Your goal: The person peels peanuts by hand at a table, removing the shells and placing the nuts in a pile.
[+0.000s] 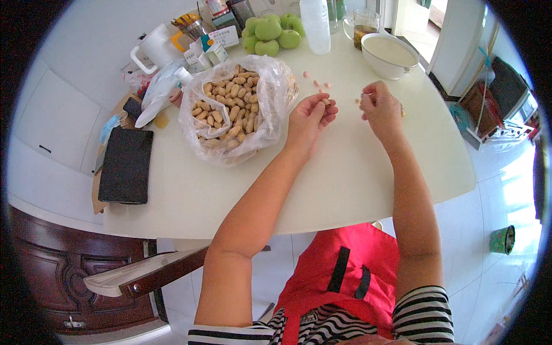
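Note:
My left hand (311,116) pinches a peanut (326,102) between thumb and fingers, just above the table. To its right, my right hand (380,108) is curled with fingertips drawn together; whether anything is between them is hidden. Small peanut shell bits (358,101) lie beside that hand, partly covered by it. Several pink peanut kernels (316,83) are scattered on the table beyond my left hand. Left of my left hand stands an open clear plastic bag (276,97) full of unshelled peanuts (233,101).
On the cream table (345,181) stand green apples (267,30), a clear plastic bottle (317,30), a glass mug (366,26) of brown liquid and a white bowl (390,71). A white kettle (157,47), small boxes (207,54) and a black tablet (126,166) are to the left.

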A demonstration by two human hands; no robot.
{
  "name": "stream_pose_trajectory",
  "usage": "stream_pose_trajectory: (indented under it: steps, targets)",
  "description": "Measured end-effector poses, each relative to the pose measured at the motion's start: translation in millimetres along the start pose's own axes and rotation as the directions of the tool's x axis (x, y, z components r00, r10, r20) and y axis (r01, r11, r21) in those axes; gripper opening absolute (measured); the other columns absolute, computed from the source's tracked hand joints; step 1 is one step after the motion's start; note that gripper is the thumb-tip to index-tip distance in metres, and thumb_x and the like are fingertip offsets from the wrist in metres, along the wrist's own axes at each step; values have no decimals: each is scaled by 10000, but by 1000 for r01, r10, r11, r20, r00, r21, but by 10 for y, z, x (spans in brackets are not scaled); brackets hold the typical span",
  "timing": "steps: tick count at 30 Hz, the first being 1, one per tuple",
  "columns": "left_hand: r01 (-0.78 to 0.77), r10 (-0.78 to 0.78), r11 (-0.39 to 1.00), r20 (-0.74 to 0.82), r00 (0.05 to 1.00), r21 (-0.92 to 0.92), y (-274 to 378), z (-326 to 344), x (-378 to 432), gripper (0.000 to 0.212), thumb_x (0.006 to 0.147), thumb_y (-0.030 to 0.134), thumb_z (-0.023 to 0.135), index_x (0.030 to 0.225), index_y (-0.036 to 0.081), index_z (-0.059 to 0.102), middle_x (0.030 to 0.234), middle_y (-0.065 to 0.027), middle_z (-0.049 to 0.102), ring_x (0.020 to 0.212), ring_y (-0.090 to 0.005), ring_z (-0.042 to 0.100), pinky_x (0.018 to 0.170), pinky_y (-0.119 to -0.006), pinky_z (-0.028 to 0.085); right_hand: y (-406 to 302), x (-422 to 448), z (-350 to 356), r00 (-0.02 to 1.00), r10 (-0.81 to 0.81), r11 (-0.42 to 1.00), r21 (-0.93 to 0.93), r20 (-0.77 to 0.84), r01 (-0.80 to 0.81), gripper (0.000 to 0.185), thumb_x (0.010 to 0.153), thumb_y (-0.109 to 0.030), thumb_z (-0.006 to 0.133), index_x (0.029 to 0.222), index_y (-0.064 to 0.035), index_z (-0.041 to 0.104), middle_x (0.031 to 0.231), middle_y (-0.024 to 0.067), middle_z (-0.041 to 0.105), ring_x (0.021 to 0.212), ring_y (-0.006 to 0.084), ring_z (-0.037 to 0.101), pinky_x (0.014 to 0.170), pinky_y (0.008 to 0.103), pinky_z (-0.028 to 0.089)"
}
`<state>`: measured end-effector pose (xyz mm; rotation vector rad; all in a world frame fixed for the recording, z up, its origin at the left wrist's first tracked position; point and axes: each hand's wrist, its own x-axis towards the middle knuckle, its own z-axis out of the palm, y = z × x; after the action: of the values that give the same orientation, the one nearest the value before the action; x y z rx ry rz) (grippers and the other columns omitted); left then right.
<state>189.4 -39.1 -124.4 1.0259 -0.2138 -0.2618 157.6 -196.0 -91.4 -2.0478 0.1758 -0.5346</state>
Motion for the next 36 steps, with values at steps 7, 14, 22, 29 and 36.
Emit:
stream_pose_trajectory:
  steps: [7, 14, 22, 29, 36]
  targets:
    - [31, -32, 999, -24, 999, -42, 45, -38, -4, 174, 873, 59, 465, 1031, -3, 507, 968, -113, 573, 835, -166, 575, 756, -275, 489, 43, -20, -125, 979, -159, 777, -628, -125, 46, 152, 791, -153, 541, 904, -58, 575, 891, 147, 576, 811, 281, 591, 676, 370, 471]
    - [26, -26, 999, -4, 1000, -24, 42, 1, -24, 165, 878, 76, 465, 1016, -11, 486, 958, -106, 569, 833, -163, 572, 770, -286, 491, -59, -96, 185, 901, -415, 908, -3, 126, 419, 192, 738, -168, 647, 894, -58, 629, 877, 123, 567, 750, 222, 582, 646, 314, 477]
    - [55, -53, 994, -22, 998, 95, 51, 37, -32, 160, 872, 126, 508, 986, 14, 502, 868, -62, 577, 762, -131, 562, 654, -242, 470, -23, -83, 187, 874, -478, 870, -87, 86, 485, 111, 748, -117, 618, 828, -41, 607, 840, 101, 571, 672, 243, 587, 616, 335, 480]
    - [24, -23, 996, -9, 1000, 86, 54, -23, -18, 141, 859, 143, 537, 930, 22, 520, 838, -58, 578, 722, -129, 552, 640, -242, 460, -95, -154, 229, 881, -445, 892, -9, 159, 452, 94, 776, -100, 571, 849, -41, 583, 861, 122, 568, 755, 300, 577, 663, 355, 480]
    - [59, -57, 996, -35, 998, 68, 54, -26, -17, 106, 854, 125, 542, 886, 25, 529, 817, -60, 584, 710, -122, 558, 621, -226, 468, -41, -130, 273, 871, -469, 881, 3, 149, 474, 119, 782, -73, 554, 876, -6, 581, 855, 149, 573, 735, 298, 582, 657, 346, 482]
